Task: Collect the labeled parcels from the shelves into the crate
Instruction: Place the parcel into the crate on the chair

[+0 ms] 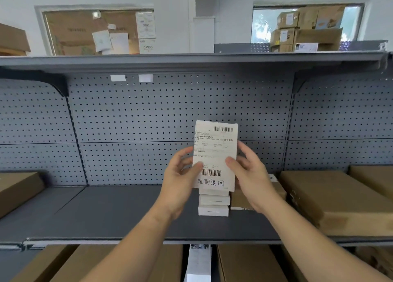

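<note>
Parcel (215,154) upright over shelf (117,213) | left hand (180,177) fingers pinch left edge | right hand (252,175) fingers pinch right edge

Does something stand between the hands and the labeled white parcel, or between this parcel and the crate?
Nothing stands between them: the left hand and the right hand hold the labeled parcel by its sides, above the stack of white boxes. The crate is not in view, so that path cannot be judged.
</note>
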